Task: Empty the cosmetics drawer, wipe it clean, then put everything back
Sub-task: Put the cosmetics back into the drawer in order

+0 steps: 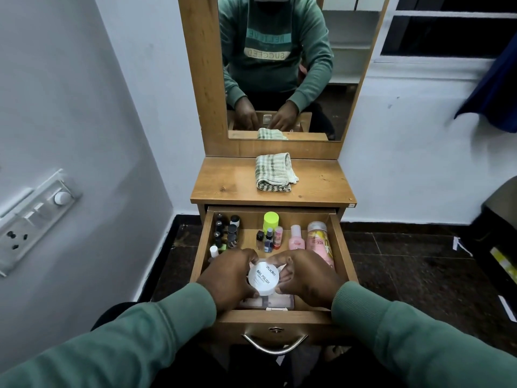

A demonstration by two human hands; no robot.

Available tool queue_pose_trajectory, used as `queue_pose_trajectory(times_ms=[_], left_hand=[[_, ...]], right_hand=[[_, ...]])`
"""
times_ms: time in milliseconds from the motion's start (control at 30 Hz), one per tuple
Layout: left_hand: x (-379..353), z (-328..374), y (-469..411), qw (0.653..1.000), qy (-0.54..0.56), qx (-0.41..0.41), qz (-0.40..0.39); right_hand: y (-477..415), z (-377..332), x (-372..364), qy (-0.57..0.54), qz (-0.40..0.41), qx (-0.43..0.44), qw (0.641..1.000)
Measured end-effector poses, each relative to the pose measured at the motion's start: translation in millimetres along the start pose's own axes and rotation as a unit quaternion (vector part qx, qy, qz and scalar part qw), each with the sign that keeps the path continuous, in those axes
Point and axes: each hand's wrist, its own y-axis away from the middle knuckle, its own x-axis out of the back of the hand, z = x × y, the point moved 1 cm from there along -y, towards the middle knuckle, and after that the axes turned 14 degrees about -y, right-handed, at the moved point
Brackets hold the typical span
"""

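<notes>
Drawer (340, 242) open; both hands cup jar (263, 280).

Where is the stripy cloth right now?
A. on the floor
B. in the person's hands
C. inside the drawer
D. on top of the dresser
D: the folded stripy cloth lies on the dresser top, behind the open drawer; both hands hold a white jar instead.

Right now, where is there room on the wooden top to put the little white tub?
The tabletop is bare left of the folded cloth and bare right of it too, out to both edges. The drawer is crowded: dark bottles at its left, pink bottles at its right. Both hands, left hand and right hand, hold the white tub.
</notes>
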Motion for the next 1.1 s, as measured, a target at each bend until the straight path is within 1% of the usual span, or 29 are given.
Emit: queue_pose_trajectory(times_ms=[133,300,600,700,800,867,933,1000,1100], left_hand=[[-2.9,-0.3,-1.6,1.000,-0.001,-0.003,-0.009],[-7.2,-0.2,-3.4,1.000,0.004,-0.005,-0.008],[-8.5,2.2,-2.5,0.999,-0.028,-0.019,-0.001],[-3.4,5.0,-1.6,0.998,-0.058,-0.025,-0.005],[7.9,6.0,2.9,0.993,-0.110,-0.038,-0.010],[15.0,4.2,8.7,0.992,-0.115,-0.043,0.009],[21.9,4.7,18.8,0.994,-0.093,-0.050,0.029],[28.2,8.7,31.0,0.993,-0.077,-0.071,0.059],[36.1,13.6,49.6,0.988,-0.073,-0.098,0.097]], right_hand=[[-0.9,2.4,-1.0,-0.017,-0.009,0.005,1.000],[-2.5,4.3,-3.3,-0.010,-0.013,0.002,1.000],[-3.8,8.3,-6.3,0.012,-0.012,-0.002,1.000],[-1.4,7.5,-4.2,0.019,-0.019,-0.007,1.000],[4.0,1.4,9.1,0.019,-0.018,-0.015,1.000],[10.4,-6.3,20.4,0.023,0.005,-0.004,1.000],[21.6,-15.9,28.3,0.018,0.025,0.010,0.999],[36.6,-25.9,31.5,0.009,0.011,0.021,1.000],[57.6,-36.4,31.8,0.034,-0.036,0.027,0.998]])
